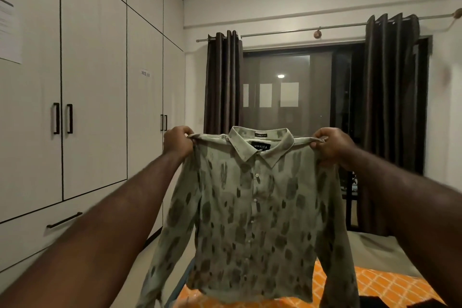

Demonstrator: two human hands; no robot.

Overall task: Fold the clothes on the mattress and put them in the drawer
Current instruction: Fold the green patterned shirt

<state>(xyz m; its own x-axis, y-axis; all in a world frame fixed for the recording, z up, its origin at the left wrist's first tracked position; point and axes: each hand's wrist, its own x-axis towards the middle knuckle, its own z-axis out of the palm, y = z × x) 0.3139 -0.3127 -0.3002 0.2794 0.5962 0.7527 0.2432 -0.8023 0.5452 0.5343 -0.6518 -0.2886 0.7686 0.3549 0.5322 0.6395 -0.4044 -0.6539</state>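
A pale green long-sleeved shirt (252,220) with dark brush-stroke blotches hangs in the air in front of me, buttoned front facing me, collar up. My left hand (178,143) pinches its left shoulder and my right hand (332,144) pinches its right shoulder. Both sleeves dangle at the sides. Below the hem lies the mattress (370,280) with an orange patterned sheet. A drawer (37,227) with a long dark handle sits low in the wardrobe on the left and is closed.
A tall white wardrobe (95,97) lines the left wall. Straight ahead are a dark window (287,92) and brown curtains (222,82). A dark piece of cloth (395,302) shows at the bottom right on the mattress.
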